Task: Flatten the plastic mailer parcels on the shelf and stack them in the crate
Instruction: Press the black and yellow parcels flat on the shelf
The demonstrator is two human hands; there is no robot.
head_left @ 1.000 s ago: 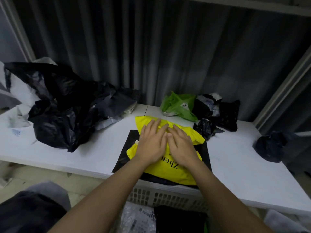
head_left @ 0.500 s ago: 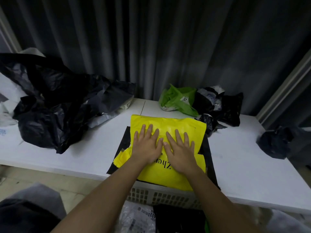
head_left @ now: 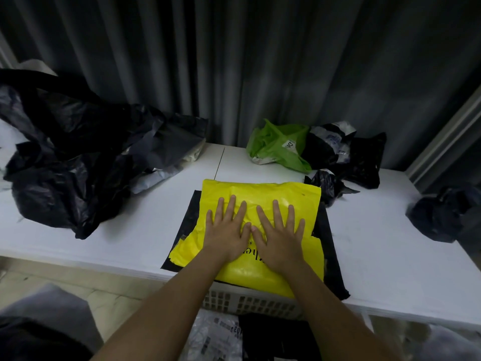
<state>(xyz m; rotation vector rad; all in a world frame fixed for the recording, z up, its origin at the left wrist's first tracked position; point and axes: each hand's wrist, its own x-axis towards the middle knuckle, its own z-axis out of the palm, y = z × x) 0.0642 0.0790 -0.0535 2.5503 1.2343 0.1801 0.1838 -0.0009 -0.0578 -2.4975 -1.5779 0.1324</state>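
A yellow mailer (head_left: 291, 194) lies spread flat on a black mailer (head_left: 330, 254) at the front edge of the white shelf (head_left: 130, 230). My left hand (head_left: 226, 227) and my right hand (head_left: 279, 234) press palm-down side by side on the yellow mailer, fingers spread, gripping nothing. Below the shelf edge stands a white perforated crate (head_left: 250, 303) with a clear-wrapped parcel (head_left: 213, 334) and dark mailers inside.
A big heap of crumpled black bags (head_left: 65, 162) covers the shelf's left part. At the back right lie a green mailer (head_left: 276, 147) and black mailers (head_left: 356, 157). Another black bundle (head_left: 442, 214) sits at the far right. A dark curtain hangs behind.
The folded top of the yellow mailer has been pushed open and flat. My hands have slid apart a little with their fingers spread wider.
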